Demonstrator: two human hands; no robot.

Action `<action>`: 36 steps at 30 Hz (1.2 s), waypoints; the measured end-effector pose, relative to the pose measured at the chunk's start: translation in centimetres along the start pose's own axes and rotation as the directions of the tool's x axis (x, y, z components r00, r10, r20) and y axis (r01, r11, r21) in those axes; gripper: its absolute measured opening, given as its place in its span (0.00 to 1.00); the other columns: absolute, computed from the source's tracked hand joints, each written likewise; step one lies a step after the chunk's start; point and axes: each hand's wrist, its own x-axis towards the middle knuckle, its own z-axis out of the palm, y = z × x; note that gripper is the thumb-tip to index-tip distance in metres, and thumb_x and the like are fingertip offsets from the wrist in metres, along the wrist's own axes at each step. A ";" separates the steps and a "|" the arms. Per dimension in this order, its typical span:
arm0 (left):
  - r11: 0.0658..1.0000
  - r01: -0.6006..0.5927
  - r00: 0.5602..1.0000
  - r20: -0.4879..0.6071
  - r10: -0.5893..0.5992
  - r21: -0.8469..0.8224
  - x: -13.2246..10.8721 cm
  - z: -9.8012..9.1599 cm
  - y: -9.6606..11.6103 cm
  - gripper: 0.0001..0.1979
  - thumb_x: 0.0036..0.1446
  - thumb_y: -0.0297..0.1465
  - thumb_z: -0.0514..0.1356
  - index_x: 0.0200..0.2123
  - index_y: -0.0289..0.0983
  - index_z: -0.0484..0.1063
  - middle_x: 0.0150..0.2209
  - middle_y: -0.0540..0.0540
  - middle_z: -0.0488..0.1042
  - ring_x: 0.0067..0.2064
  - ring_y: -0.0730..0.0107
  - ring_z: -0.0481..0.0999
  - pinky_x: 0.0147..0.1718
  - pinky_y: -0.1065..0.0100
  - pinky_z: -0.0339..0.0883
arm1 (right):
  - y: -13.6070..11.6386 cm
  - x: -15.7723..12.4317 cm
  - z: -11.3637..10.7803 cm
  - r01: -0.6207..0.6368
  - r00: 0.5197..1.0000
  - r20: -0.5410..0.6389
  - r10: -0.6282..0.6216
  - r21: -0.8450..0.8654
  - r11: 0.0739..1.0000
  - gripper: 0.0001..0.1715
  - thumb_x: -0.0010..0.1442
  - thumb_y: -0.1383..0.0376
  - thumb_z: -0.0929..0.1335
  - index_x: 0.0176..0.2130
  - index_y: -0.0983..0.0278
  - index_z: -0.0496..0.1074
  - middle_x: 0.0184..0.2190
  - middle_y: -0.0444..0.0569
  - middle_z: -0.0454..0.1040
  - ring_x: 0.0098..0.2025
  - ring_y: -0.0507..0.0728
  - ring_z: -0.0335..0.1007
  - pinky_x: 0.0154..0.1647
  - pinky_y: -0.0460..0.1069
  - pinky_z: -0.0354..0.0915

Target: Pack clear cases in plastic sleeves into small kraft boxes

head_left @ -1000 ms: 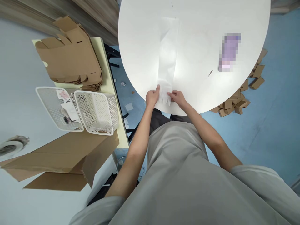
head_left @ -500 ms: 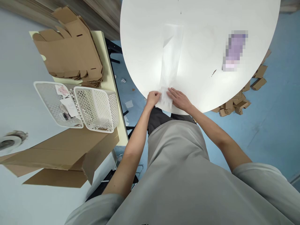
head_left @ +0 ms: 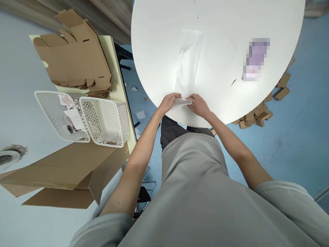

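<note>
A long white strip of thin sheet (head_left: 189,65) lies on the round white table (head_left: 154,51), running away from me. Its near end is rolled or folded over at the table's front edge. My left hand (head_left: 167,102) pinches the left side of that folded end. My right hand (head_left: 198,104) pinches its right side, fingers curled on it. Both hands rest on the tabletop close together.
A purple blurred object (head_left: 254,58) lies on the table's right part. To the left stand a side table with flat cardboard blanks (head_left: 74,58), two white perforated baskets (head_left: 102,118) and a big flattened carton (head_left: 64,171). Small cardboard boxes (head_left: 254,116) litter the blue floor.
The strip's near end, which lay flat with a jagged edge, is now folded over between both hands. My right hand went from flat on the strip to pinching it.
</note>
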 end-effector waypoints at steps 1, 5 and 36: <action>0.998 0.037 0.999 -0.018 -0.037 -0.043 0.2 -0.1 -0.2 0.23 0.71 0.28 0.50 0.57 0.35 0.84 0.59 0.37 0.86 0.61 0.52 0.84 0.63 0.53 0.77 | -0.1 0.5 0.0 -0.068 0.998 -0.012 0.068 0.032 0.997 0.22 0.80 0.54 0.62 0.54 0.63 0.81 0.56 0.62 0.80 0.52 0.69 0.77 0.54 0.63 0.75; 0.996 0.083 0.983 -0.167 -0.079 0.016 0.4 0.8 -0.2 0.14 0.69 0.27 0.56 0.47 0.37 0.83 0.50 0.39 0.85 0.53 0.54 0.84 0.58 0.54 0.77 | -1.1 1.8 0.6 -0.330 0.934 -0.109 0.341 0.105 0.938 0.22 0.80 0.49 0.66 0.42 0.60 0.77 0.43 0.55 0.82 0.41 0.64 0.76 0.47 0.59 0.74; 0.988 0.133 0.947 -0.303 -0.104 0.075 3.4 0.9 1.0 0.17 0.75 0.46 0.64 0.53 0.39 0.84 0.54 0.36 0.86 0.59 0.47 0.86 0.64 0.46 0.79 | 0.9 6.1 -2.9 -0.122 0.960 -0.242 0.138 0.080 0.989 0.43 0.81 0.35 0.58 0.71 0.61 0.74 0.65 0.64 0.79 0.71 0.76 0.71 0.73 0.73 0.71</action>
